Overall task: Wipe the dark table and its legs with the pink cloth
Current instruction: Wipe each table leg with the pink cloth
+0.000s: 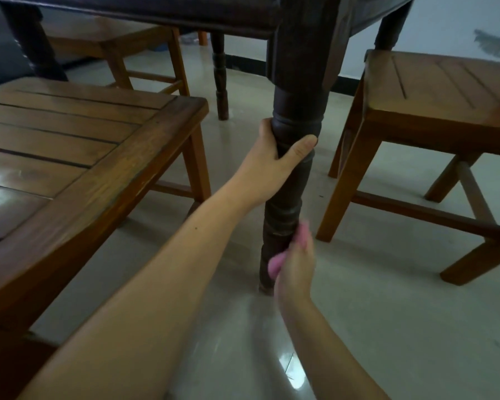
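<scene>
The dark table [202,15] fills the top of the view, seen from low down. Its nearest turned leg [286,203] runs down the middle to the floor. My left hand [274,157] is wrapped around the leg's upper part, just under the bulge. My right hand [296,267] presses the pink cloth [276,264] against the lower part of the same leg, close to the floor. The cloth shows above and left of the fingers; the rest is hidden in the hand. The right hand is blurred.
A brown slatted wooden bench [78,157] stands close on the left. A brown wooden stool [433,105] stands on the right. Another brown stool [104,41] and the table's far legs [221,82] lie behind. The floor [243,342] is glossy pale tile.
</scene>
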Tool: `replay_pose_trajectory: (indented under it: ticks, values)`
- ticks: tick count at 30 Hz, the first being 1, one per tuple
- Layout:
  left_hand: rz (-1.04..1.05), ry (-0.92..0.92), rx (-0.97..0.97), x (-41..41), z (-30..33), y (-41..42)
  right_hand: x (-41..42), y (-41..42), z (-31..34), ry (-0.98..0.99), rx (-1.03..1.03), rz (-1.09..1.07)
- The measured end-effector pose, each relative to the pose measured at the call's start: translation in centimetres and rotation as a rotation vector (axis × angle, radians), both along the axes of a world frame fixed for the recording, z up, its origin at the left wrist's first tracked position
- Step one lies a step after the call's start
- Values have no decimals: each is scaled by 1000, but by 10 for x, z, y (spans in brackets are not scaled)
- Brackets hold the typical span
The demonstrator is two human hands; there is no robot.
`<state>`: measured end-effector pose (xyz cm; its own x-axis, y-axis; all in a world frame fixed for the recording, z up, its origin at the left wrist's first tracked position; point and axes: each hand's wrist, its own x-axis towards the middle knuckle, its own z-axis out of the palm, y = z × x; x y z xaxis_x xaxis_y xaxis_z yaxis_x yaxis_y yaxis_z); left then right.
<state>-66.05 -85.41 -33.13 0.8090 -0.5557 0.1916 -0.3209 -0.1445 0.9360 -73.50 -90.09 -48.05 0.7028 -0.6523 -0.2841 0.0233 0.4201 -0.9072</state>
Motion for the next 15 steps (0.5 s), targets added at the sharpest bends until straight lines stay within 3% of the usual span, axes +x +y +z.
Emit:
replay_pose_trajectory:
  ticks: [2, 4, 7, 12, 15]
  values:
    - [-1, -19, 3, 0, 0, 0, 5, -5, 46, -294, -34, -41]
    - [4, -31, 7, 0, 1, 0, 10, -7, 61, -418, -132, -34]
    - [-9, -15, 1, -1, 2, 1, 13, -3, 18, -256, -260, -30]
    - [-17, -3, 4, 1, 0, 1, -5, -23, -45, 192, 175, 117]
    - [-27, 13, -1, 2, -1, 1, 6, -34, -20, 190, 220, 170]
